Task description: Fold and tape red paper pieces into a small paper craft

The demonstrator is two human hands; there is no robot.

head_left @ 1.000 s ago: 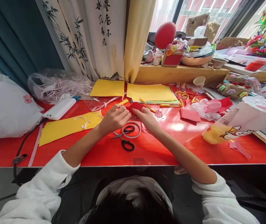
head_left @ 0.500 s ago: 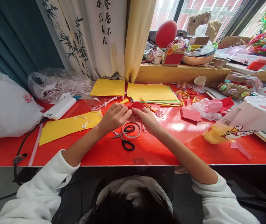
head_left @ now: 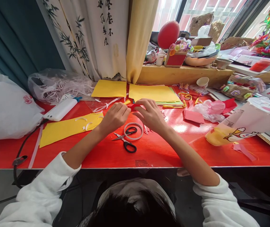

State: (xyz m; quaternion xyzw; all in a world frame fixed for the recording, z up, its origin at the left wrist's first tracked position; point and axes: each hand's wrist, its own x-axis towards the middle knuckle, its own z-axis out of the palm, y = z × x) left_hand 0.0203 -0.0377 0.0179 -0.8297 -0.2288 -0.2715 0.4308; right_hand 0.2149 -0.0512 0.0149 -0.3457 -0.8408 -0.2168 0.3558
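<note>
A small piece of red paper [head_left: 133, 107] is held between my two hands above the table. My left hand [head_left: 117, 116] is closed on its left end, knuckles up. Curled over the right end are the fingers of my right hand [head_left: 152, 114], which hide most of the paper. A yellow piece [head_left: 127, 102] shows just past my left fingertips; whether I touch it I cannot tell. Below my hands lie black-handled scissors [head_left: 130, 147], their blades parted, with a thin clear ring like a tape roll [head_left: 141, 135] resting over one handle.
Yellow sheets [head_left: 149, 91] lie at the back, and a yellow strip [head_left: 63, 130] to the left. A white power bank [head_left: 61, 109] and a plastic bag [head_left: 9, 110] stand further left. To the right are red paper squares [head_left: 194, 116] and a tilted drink cup [head_left: 239, 126].
My right hand has turned and risen slightly, its fingers now covering the red paper that was more exposed before. My left hand has barely moved.
</note>
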